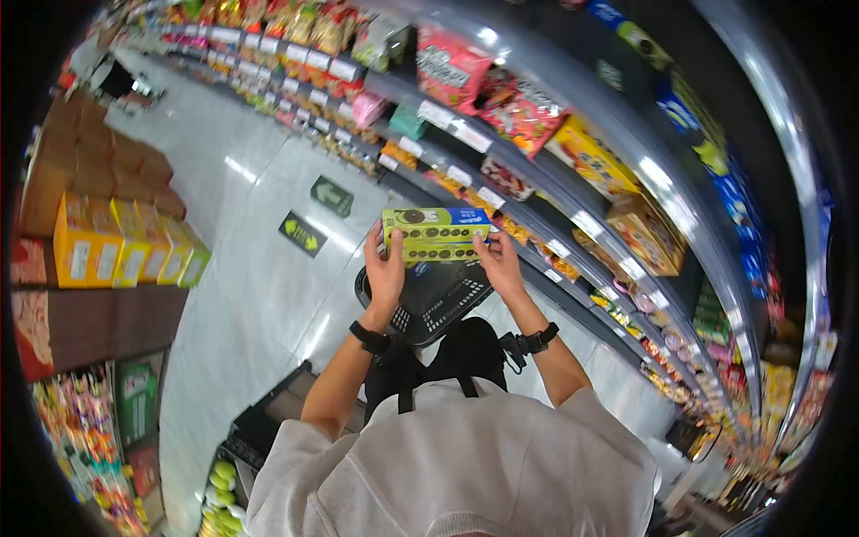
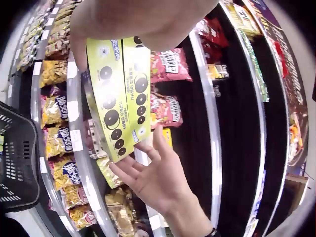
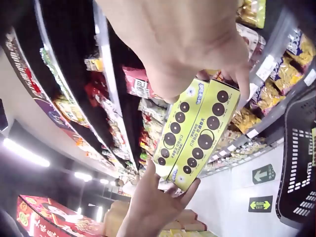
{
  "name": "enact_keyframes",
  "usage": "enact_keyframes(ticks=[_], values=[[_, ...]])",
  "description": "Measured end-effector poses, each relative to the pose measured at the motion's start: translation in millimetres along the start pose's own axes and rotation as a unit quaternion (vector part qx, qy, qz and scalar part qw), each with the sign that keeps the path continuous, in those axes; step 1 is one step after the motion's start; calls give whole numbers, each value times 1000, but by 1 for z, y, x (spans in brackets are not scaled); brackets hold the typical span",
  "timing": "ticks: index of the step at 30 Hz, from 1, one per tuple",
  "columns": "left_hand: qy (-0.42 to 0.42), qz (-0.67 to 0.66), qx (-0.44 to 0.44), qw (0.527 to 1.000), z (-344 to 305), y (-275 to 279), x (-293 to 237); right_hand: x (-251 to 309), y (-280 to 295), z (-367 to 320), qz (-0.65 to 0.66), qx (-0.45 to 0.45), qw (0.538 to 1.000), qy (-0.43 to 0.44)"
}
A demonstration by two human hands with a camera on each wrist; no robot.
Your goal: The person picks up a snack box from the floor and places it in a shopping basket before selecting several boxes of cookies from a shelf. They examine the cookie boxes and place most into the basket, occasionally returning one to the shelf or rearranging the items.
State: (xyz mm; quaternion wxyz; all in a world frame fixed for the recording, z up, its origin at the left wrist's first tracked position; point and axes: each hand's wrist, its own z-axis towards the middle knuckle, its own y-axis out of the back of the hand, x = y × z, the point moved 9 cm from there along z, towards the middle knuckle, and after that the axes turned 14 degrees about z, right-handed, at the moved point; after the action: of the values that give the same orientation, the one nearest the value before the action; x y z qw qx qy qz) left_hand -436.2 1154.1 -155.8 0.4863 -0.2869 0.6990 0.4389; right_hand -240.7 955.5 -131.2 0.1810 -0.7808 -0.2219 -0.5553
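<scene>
A yellow-green cookie box point(image 1: 438, 234), with dark round cookies printed on it and a blue patch at one corner, is held out between both hands. My left hand point(image 1: 385, 276) grips its left end, thumb on the near face. At the other end my right hand point(image 1: 504, 271) holds it, with the thumb along the printed side. In the left wrist view, the left hand point(image 2: 133, 19) looms large at the top and covers the box's upper end. The right hand point(image 3: 192, 44) likewise hides one end of the box point(image 3: 197, 133) in the right wrist view.
Below the box is a black shopping basket point(image 1: 452, 302). Shelves of bagged snacks, including a pink bag point(image 1: 447, 72), curve along the right. Yellow cartons point(image 1: 88, 242) are stacked to the left. Green arrow signs point(image 1: 302, 234) mark the grey floor point(image 1: 242, 268).
</scene>
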Motion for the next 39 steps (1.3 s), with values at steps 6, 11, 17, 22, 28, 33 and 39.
enact_keyframes(ticks=[6, 11, 17, 22, 28, 33, 39], values=[[-79, -38, 122, 989, -22, 7, -67, 51, 37, -55, -36, -62, 994, 83], [-80, -57, 177, 979, -48, 24, -99, 64, 37, -75, -84, -98, 981, 149], [-49, -94, 221, 969, -54, 44, -115, 72, 16, -87, -112, -109, 975, 159], [-22, -128, 259, 957, -54, 28, -118, 98, 18, -112, -127, -126, 974, 138], [-122, -58, 288, 948, -55, -2, -152, 124, 51, -132, -61, -144, 974, 163], [-122, -100, 321, 934, -79, -13, -230, 187, 79, -158, -61, -206, 948, 236], [-253, -103, 348, 897, -89, -59, -328, 253, 142, -166, 36, -185, 930, 316]])
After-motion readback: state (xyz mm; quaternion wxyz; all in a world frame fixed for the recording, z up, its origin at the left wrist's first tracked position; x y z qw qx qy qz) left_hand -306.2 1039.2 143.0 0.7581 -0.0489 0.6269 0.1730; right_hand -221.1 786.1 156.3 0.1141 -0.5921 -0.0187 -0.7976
